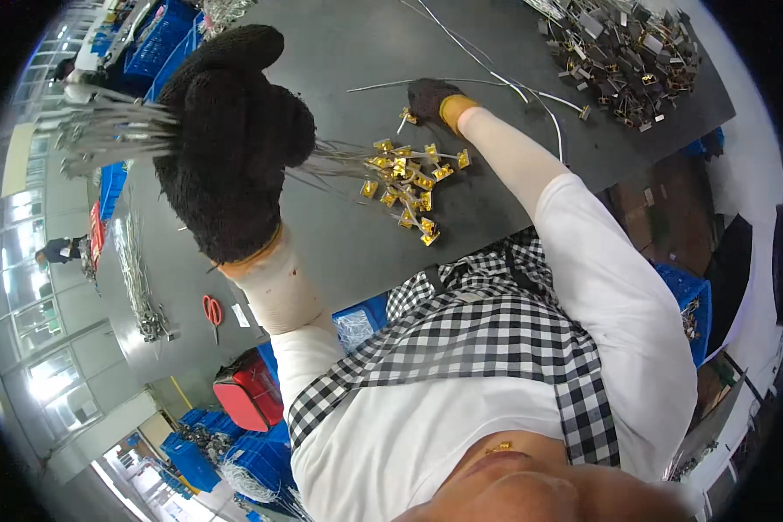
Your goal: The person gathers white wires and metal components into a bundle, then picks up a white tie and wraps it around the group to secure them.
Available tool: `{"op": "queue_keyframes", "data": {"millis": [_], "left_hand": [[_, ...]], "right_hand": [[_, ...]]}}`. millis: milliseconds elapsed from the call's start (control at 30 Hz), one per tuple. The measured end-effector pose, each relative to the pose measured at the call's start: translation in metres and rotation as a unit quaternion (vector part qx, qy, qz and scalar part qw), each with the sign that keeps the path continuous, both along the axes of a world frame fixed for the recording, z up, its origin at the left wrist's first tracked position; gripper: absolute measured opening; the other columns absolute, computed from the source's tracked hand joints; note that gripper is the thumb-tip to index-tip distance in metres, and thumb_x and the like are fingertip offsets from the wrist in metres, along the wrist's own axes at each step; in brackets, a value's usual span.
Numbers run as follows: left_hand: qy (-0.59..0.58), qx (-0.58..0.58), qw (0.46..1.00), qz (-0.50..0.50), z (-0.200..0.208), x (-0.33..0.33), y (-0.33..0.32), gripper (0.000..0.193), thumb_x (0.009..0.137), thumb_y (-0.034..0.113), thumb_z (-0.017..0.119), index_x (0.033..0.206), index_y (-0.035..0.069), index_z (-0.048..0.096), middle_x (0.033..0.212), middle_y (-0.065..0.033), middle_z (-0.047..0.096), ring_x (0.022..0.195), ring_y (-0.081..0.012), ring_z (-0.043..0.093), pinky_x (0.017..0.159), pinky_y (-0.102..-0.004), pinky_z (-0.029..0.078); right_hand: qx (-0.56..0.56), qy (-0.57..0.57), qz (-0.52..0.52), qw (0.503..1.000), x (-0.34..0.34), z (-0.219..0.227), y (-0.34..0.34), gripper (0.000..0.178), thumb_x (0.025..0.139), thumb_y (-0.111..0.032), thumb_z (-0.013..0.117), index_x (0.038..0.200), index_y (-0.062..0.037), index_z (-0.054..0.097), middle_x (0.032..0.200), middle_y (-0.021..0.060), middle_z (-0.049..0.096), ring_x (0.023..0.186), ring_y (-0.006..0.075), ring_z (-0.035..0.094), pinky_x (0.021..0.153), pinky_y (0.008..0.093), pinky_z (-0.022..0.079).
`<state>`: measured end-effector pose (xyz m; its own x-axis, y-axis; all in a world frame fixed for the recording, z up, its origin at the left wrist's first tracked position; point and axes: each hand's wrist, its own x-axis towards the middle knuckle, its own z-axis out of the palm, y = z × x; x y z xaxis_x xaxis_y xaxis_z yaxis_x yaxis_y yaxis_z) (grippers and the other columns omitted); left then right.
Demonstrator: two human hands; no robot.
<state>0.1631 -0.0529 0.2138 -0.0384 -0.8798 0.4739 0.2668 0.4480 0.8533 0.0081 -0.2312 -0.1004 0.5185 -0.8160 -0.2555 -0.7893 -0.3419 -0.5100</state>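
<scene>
My left hand point(235, 143), in a black glove, is closed around a bundle of thin grey cables point(117, 126). The bundle's loose ends fan out to the left of the fist. On its other side, gold-coloured metal end pieces point(400, 170) spread over the dark tabletop. My right hand point(433, 100), gloved in black with a yellow cuff, is closed at the table farther right. A gold end piece point(408, 115) with a short white wire shows at its fingertips. A thin white cable point(378, 86) runs past the same hand; whether the fingers grip it is hidden.
A heap of dark clips and metal pieces point(622, 56) covers the table's far right. Loose white cables point(474, 56) lie near it. At left are another cable bundle point(135, 278) and red scissors point(212, 315). Blue crates point(191, 461) and a red bag point(248, 391) stand below the table.
</scene>
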Motion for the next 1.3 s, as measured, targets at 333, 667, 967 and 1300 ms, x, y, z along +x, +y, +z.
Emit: {"op": "queue_keyframes", "data": {"millis": [333, 667, 967, 1300], "left_hand": [[0.01, 0.025, 0.999, 0.046, -0.002, -0.011, -0.01, 0.042, 0.101, 0.033, 0.048, 0.113, -0.006, 0.062, 0.055, -0.0021, 0.047, 0.043, -0.0105, 0.04, 0.044, -0.0303, 0.036], [-0.169, 0.03, 0.972, 0.161, -0.012, -0.018, -0.008, 0.033, 0.092, 0.014, 0.059, 0.119, -0.006, 0.059, 0.071, -0.0026, 0.055, 0.063, -0.0144, 0.056, 0.068, -0.0363, 0.053], [-0.18, 0.027, 0.953, 0.242, -0.016, -0.014, 0.005, 0.028, 0.091, 0.012, 0.06, 0.116, -0.002, 0.062, 0.076, -0.0047, 0.061, 0.069, -0.0154, 0.061, 0.066, -0.0315, 0.052], [-0.06, 0.029, 0.977, 0.204, -0.022, -0.002, 0.014, 0.026, 0.093, 0.021, 0.062, 0.107, 0.001, 0.067, 0.067, -0.0028, 0.058, 0.054, -0.0122, 0.056, 0.054, -0.0296, 0.05]], "right_hand": [[-0.041, -0.13, 0.261, 0.956, -0.016, -0.032, 0.026, 0.027, 0.084, -0.029, 0.059, 0.098, -0.0059, 0.063, 0.098, 0.0188, 0.063, 0.094, 0.0376, 0.061, 0.087, 0.0481, 0.047], [-0.09, -0.077, 0.071, 0.99, -0.077, 0.005, 0.091, 0.036, 0.082, -0.03, 0.061, 0.111, -0.0079, 0.062, 0.108, 0.0207, 0.063, 0.109, 0.0385, 0.059, 0.09, 0.047, 0.047], [-0.02, -0.001, 0.006, 1.0, -0.068, 0.009, 0.123, 0.033, 0.091, -0.029, 0.053, 0.113, -0.0046, 0.056, 0.11, 0.0215, 0.063, 0.105, 0.0379, 0.06, 0.091, 0.0459, 0.047], [-0.115, -0.128, 0.027, 0.985, -0.08, 0.004, 0.16, 0.036, 0.091, -0.023, 0.055, 0.124, -0.0103, 0.058, 0.115, 0.017, 0.063, 0.106, 0.0349, 0.062, 0.09, 0.0437, 0.049]]}}
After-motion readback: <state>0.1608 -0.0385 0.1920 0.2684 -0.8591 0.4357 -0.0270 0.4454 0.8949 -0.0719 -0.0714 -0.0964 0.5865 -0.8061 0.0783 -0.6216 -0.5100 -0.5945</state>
